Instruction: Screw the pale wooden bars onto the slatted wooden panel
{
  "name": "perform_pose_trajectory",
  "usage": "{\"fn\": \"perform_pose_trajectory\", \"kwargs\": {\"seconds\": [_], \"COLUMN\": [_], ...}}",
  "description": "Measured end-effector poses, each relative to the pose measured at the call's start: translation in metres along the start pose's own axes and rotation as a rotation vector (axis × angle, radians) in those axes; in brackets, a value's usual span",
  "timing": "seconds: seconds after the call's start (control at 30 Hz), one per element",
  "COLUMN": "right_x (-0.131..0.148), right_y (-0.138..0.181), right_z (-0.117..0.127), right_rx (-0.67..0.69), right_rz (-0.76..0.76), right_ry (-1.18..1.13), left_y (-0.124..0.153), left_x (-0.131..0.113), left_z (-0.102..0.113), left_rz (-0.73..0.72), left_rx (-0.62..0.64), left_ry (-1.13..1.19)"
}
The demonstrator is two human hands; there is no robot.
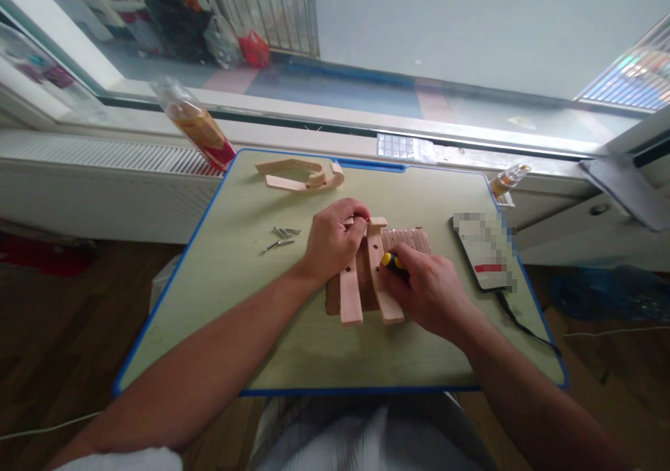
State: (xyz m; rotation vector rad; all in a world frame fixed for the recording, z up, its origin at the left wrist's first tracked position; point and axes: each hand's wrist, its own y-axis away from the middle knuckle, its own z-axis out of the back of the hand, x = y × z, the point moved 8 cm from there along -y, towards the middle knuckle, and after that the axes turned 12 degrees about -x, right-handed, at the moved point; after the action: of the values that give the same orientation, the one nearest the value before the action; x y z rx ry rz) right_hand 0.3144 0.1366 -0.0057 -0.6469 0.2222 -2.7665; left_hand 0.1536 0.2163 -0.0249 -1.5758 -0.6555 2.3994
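Note:
Two pale wooden pieces with screw holes, a left wooden piece (350, 296) and a right wooden piece (386, 296), lie side by side on a brown board (369, 291). My left hand (338, 237) is closed round the upper end of the left piece, and its fingertips hide what they pinch there. In my right hand (432, 286) is a screwdriver (392, 263) with a yellow and black handle, held low over the right piece. Its shaft and tip are hidden. Several loose screws (283, 234) lie left of my left hand.
Curved wooden pieces (303, 178) rest at the far left of the blue-edged table (251, 338). At the right lies a black-rimmed, phone-like object (481, 255) with a strap. Beyond the table stand a bottle (196, 125) and a smaller bottle (507, 179), near the window sill.

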Motion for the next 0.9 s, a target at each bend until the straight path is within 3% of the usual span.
{"fn": "perform_pose_trajectory", "kwargs": {"seconds": [0.4, 0.63, 0.7, 0.77, 0.83, 0.9], "right_x": [-0.006, -0.017, -0.021, -0.025, -0.026, -0.028], "right_y": [-0.003, -0.006, -0.005, -0.004, -0.003, -0.002], "right_z": [0.007, 0.035, 0.042, 0.048, 0.051, 0.054], "right_rx": [0.0, -0.153, -0.202, -0.254, -0.289, -0.328], "right_rz": [-0.025, -0.06, -0.091, -0.102, -0.102, -0.103], "right_ry": [-0.04, -0.312, -0.379, -0.432, -0.469, -0.519], "left_y": [-0.008, -0.022, -0.028, -0.036, -0.042, -0.042], "left_x": [-0.005, -0.022, -0.029, -0.029, -0.019, -0.004], "left_z": [-0.002, 0.005, 0.019, 0.047, 0.081, 0.109], "left_rz": [-0.039, -0.069, -0.083, -0.063, -0.008, 0.046], "left_rx": [0.018, 0.075, 0.116, 0.076, 0.031, 0.07], "left_ry": [-0.014, 0.004, 0.005, -0.022, -0.129, -0.306]}}
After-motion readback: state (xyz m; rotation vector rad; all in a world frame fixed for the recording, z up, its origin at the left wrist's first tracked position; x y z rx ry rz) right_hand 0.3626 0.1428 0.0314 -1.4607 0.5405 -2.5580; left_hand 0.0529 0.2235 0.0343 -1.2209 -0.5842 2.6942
